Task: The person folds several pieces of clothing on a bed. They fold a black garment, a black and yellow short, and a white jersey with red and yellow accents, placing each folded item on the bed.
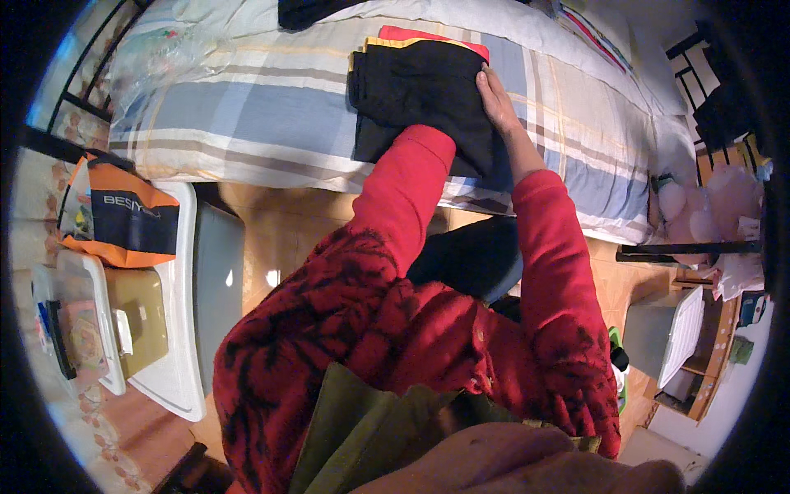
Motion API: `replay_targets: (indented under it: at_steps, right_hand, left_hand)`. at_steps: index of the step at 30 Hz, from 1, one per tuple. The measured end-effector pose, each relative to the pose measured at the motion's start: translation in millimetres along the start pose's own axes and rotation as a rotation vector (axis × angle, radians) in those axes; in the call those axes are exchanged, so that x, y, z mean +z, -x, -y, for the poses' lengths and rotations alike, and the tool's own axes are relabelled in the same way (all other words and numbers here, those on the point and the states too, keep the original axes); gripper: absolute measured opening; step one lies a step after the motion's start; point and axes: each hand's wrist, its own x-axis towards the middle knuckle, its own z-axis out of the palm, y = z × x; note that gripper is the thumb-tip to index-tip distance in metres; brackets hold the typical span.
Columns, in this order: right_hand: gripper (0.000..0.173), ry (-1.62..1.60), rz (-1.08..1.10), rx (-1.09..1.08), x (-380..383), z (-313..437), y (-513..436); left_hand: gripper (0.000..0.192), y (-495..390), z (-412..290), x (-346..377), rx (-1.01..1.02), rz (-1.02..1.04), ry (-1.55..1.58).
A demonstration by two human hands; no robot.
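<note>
A folded black garment lies on the bed, on top of a folded yellow cloth and a folded red cloth whose edges show at the far side. More black fabric hangs toward the near edge of the bed. My right hand holds the right edge of the black garment, two fingertips showing on it. The left red sleeve ends at the black fabric, and my left hand is out of view, hidden by the cloth.
The bed has a plaid cover, with clear plastic film at its left and another black item at the far edge. An orange and black bag stands by lidded bins at left. A grey bin stands at right.
</note>
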Motion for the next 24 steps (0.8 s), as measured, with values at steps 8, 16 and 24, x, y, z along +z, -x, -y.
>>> replay_targets:
  at_steps: [8, 16, 24]
  right_hand:
    - [0.067, 0.111, -0.01, 0.033, 6.5, -17.1, -9.1]
    - [0.063, 0.208, -0.037, -0.001, 8.8, -24.1, -6.3]
    - [0.062, 0.191, -0.15, -0.096, -0.5, 7.3, 53.4]
  left_hand:
    - [0.062, 6.1, -13.9, -5.5, 0.225, -0.017, -0.647]
    - [0.053, 48.9, -24.5, -3.3, 0.067, 0.288, 0.44]
    - [0.05, 179.2, -10.3, -21.6, -0.841, 0.094, 0.89]
